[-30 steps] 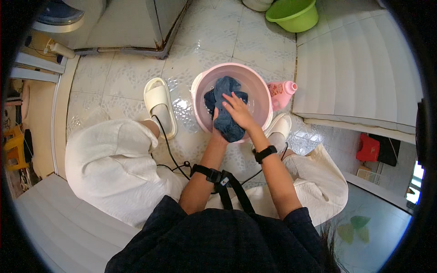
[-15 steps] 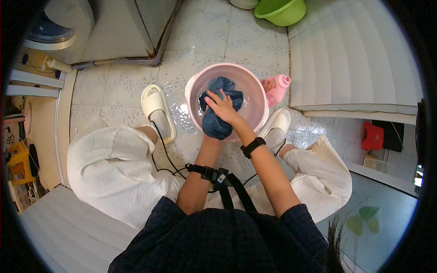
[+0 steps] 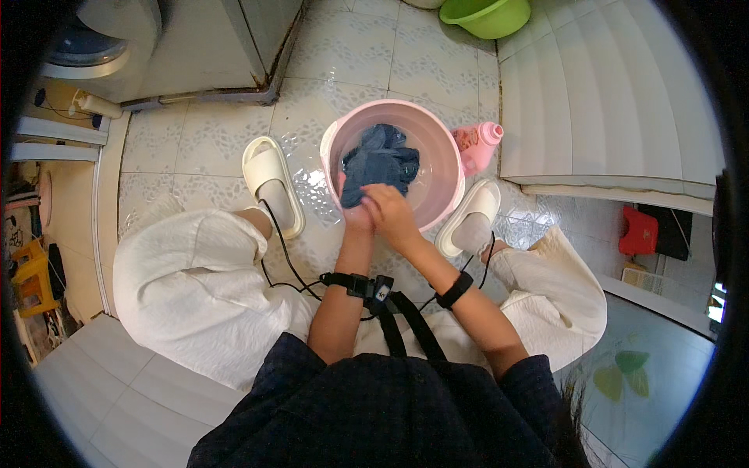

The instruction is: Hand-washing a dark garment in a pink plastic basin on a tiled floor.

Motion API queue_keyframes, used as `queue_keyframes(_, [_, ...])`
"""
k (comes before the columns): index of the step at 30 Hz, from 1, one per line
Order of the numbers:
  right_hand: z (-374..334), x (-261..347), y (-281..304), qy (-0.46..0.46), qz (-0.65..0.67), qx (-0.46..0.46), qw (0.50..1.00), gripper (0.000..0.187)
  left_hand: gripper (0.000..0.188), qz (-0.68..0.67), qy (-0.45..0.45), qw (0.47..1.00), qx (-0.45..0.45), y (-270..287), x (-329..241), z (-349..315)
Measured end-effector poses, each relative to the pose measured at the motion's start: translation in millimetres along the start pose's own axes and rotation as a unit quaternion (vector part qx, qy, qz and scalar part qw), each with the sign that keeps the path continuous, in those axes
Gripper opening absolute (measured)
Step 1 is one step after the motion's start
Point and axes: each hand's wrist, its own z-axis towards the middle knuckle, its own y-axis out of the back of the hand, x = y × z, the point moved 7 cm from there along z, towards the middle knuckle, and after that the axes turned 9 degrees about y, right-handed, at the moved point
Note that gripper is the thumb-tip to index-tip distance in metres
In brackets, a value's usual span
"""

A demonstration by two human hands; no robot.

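Note:
A pink round basin (image 3: 452, 165) with water in it stands on the floor between my feet. In it lies a wet dark blue cloth (image 3: 384, 168), bunched at the far side and drawn toward me over my left hand (image 3: 357, 212). Most of that hand, with its fingers, is hidden under the cloth at the basin's near rim. My right hand (image 3: 390, 217) is beside the left wrist, its fingers curled together on the near edge of the cloth. Touching or close by the basin's right side is a pink bottle (image 3: 477, 147).
White slippers are on my feet, the left slipper (image 3: 272, 183) and right slipper (image 3: 468, 217) flanking the basin. Black cables run past my ankles. A green basin (image 3: 488, 17) stands far off, beside a white ribbed panel (image 3: 608, 101). At the far left is a grey cabinet (image 3: 203, 54).
My right hand has come back toward me, from lying spread on top of the cloth to its near edge by the left wrist. The cloth now lies more spread out.

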Motion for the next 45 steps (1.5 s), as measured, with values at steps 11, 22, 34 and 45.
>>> queue_keyframes(11, [21.9, 25.7, 6.2, 0.015, -0.140, -0.066, 0.988, 0.025, 0.052, 0.028, -0.023, 0.982, -0.186, 24.4, 13.2, -1.5])
queue_keyframes(22, [21.9, -10.1, -15.1, 0.008, -0.266, 0.007, 0.964, 0.028, 0.039, -0.053, 0.020, 0.956, -0.288, 62.5, 23.0, -8.6])
queue_keyframes(34, [26.7, -67.3, 2.5, -0.043, -0.292, 0.045, 0.954, 0.042, 0.037, -0.014, 0.036, 0.931, -0.364, 43.3, 38.6, -1.0])
queue_keyframes(45, [24.2, -93.5, 26.7, -0.153, -0.298, 0.026, 0.942, 0.040, 0.026, -0.042, 0.027, 0.915, -0.399, 29.4, 43.6, 3.8])
